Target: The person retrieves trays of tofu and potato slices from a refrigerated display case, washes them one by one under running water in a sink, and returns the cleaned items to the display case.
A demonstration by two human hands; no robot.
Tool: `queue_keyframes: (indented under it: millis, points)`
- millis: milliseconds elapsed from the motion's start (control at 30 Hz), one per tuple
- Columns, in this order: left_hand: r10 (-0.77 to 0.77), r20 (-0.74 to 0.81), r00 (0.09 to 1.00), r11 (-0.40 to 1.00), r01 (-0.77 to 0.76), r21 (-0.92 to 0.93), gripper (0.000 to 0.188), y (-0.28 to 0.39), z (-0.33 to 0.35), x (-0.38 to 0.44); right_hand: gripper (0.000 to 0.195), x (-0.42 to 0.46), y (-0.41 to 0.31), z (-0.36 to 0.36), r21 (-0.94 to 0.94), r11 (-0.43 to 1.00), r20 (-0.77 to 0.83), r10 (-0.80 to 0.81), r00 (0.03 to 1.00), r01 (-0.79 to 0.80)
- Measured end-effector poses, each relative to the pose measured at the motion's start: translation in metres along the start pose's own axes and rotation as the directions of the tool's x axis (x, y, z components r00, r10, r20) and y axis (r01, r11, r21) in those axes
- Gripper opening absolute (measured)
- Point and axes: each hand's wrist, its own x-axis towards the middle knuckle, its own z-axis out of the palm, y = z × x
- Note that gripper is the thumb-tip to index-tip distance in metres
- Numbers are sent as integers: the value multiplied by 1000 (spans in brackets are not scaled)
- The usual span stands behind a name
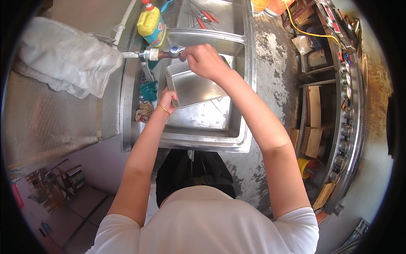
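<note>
My left hand (168,100) grips the near left corner of a rectangular stainless steel pan (196,84), thumb over its rim. The pan is tilted inside the near basin of a steel sink (206,141). Above the pan's far side, my right hand (204,60) is closed around the handle end of the tap (174,50), which has a blue-dotted knob. My fingers and forearm hide part of the tap and the pan's right side. Whether water is running cannot be made out.
A yellow detergent jug (152,25) stands on the left ledge, near a green scrubbing cloth (148,91) and a brown rag (144,111). Red-handled skewers (206,19) lie in the far basin. A white towel (69,60) hangs at left. A stove with knobs (345,127) runs along the right.
</note>
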Motion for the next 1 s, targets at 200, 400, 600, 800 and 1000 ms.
queue_keyframes:
  millis: [200, 400, 600, 800, 1000]
  points:
    - [-44, 47, 998, 999, 44, 8, 40, 19, 8, -2, 21, 26, 21, 3, 68, 998, 7, -12, 1000, 12]
    - [-132, 129, 983, 991, 128, 40, 38, 32, 15, 1, 22, -26, 92, 73, -505, 856, -8, -131, 991, 109]
    - [-159, 18, 987, 961, 150, 233, 44, 40, 10, -7, 44, 8, 89, 97, -525, 815, 497, 59, 866, 246]
    - [-42, -115, 992, 937, 79, 341, 52, 53, 7, -19, 52, -6, 127, 78, -559, 828, 418, 242, 876, 38]
    - [22, -102, 995, 911, 22, 411, 49, 38, 3, -6, 56, 9, 100, 107, -450, 888, 515, 174, 839, 92]
